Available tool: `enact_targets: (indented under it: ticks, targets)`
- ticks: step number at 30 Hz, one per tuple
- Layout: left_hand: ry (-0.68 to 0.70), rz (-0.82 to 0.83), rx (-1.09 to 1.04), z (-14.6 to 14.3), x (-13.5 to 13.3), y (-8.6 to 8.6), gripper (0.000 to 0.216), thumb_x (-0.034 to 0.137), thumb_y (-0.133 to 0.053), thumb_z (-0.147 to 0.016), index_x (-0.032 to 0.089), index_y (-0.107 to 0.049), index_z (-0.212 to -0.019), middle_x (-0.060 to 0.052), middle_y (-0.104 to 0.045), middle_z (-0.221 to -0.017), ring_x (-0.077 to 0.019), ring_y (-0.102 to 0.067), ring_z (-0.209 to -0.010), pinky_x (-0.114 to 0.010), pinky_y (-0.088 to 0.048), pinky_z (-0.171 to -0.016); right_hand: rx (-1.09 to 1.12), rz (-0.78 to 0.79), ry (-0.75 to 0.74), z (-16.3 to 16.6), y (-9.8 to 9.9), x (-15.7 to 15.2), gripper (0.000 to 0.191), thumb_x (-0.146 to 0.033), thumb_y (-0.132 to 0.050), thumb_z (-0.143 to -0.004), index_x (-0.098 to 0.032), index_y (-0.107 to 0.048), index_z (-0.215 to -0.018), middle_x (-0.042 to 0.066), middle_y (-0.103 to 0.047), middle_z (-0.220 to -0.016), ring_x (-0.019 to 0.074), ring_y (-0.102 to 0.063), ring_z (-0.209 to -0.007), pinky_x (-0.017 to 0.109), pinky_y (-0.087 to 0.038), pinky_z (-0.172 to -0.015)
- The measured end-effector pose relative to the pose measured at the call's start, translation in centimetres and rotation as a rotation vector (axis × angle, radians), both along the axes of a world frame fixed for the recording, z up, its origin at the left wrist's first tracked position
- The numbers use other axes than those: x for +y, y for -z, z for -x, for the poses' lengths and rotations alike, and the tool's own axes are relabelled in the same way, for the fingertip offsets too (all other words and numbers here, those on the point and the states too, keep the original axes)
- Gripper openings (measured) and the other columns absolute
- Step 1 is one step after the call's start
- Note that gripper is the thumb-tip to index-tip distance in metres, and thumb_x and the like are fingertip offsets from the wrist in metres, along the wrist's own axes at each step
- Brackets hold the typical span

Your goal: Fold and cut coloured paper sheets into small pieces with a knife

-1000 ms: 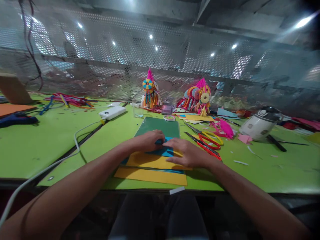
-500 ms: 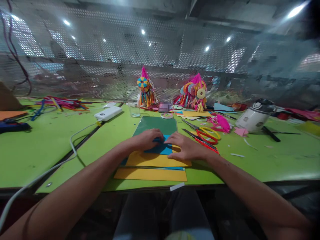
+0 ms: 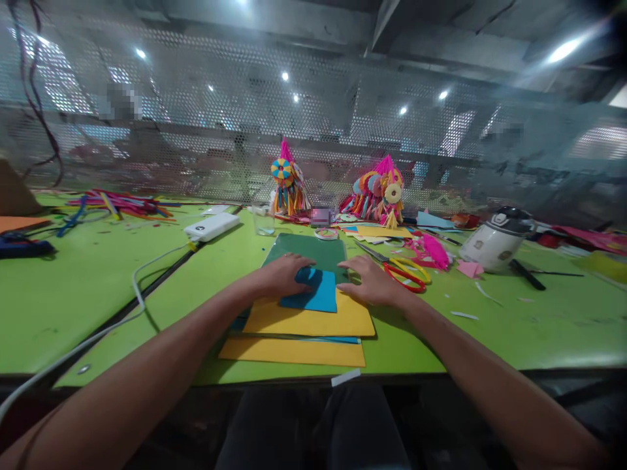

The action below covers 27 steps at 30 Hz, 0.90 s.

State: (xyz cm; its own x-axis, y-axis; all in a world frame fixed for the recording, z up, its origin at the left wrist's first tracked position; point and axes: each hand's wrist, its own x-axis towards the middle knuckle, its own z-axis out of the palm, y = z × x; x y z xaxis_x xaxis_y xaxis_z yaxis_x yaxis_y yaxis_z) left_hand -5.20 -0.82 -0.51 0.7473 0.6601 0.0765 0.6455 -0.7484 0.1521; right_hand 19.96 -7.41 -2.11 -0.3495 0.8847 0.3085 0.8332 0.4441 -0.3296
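We sit at a big green surface [image 3: 98,294]. In front of us lies a dark green mat [image 3: 308,247]. On its near end lie two yellow sheets [image 3: 313,321], one on top of the other.

Our left hand [image 3: 285,275] has an open grip, and its fingers press down on the top left corner of the blue paper [image 3: 316,294]. Our right hand [image 3: 371,282] lies flat too, grip open and holding nothing, just beside the blue paper on its right. The blue paper rests on the top yellow sheet.

We think the work is only just begun. The blue paper is small and neat, maybe cut or folded once, and it is being pressed flat. The yellow sheets look whole. The scissors [image 3: 407,274] lie untouched near our right hand. Some made paper toys [image 3: 379,192] stand at the back.

We cannot read any words. The marks on the white pot [image 3: 494,243] and the power bank [image 3: 211,227] are too small to read.
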Motion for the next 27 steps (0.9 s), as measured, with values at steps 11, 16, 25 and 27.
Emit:
enact_targets:
  ticks: [11, 16, 25, 27]
  targets:
    - [0.049, 0.009, -0.043, 0.2, 0.1, -0.1, 0.058, 0.037, -0.066, -0.079, 0.019, -0.057, -0.134, -0.014, -0.062, -0.119, -0.0305, -0.059, -0.109, -0.04, -0.046, -0.094, -0.028, 0.022, -0.117, 1.1, -0.3, -1.2, 0.061, -0.039, -0.073, -0.081, -0.013, -0.057, -0.135, 0.016, -0.061, -0.128, 0.0298, -0.053, -0.119, 0.047, -0.042, -0.104]
    - [0.059, 0.029, -0.137, 0.1, -0.4, -0.2, 0.062, 0.031, -0.07, -0.075, 0.019, -0.057, -0.134, -0.011, -0.056, -0.115, -0.0266, -0.059, -0.105, -0.037, -0.047, -0.095, -0.007, 0.015, -0.128, 0.9, 0.0, -1.0, 0.064, -0.039, -0.074, -0.08, -0.017, -0.054, -0.137, 0.014, -0.06, -0.131, 0.0297, -0.052, -0.122, 0.048, -0.042, -0.104]
    - [0.073, 0.024, -0.205, 0.0, -0.4, -0.1, 0.067, 0.027, -0.074, -0.071, 0.019, -0.055, -0.134, -0.011, -0.054, -0.115, -0.0264, -0.057, -0.105, -0.04, -0.047, -0.097, 0.046, -0.011, -0.161, 0.8, 0.3, -0.8, 0.063, -0.036, -0.074, -0.079, -0.018, -0.054, -0.136, 0.015, -0.057, -0.134, 0.0291, -0.051, -0.124, 0.049, -0.04, -0.107]
    - [0.08, 0.029, -0.217, -0.1, -0.3, 0.0, 0.068, 0.027, -0.075, -0.07, 0.018, -0.056, -0.134, -0.011, -0.054, -0.115, -0.0269, -0.057, -0.106, -0.041, -0.047, -0.097, 0.052, -0.027, -0.182, 0.8, 0.4, -0.6, 0.062, -0.034, -0.075, -0.078, -0.019, -0.055, -0.135, 0.014, -0.058, -0.132, 0.029, -0.05, -0.125, 0.049, -0.039, -0.108]
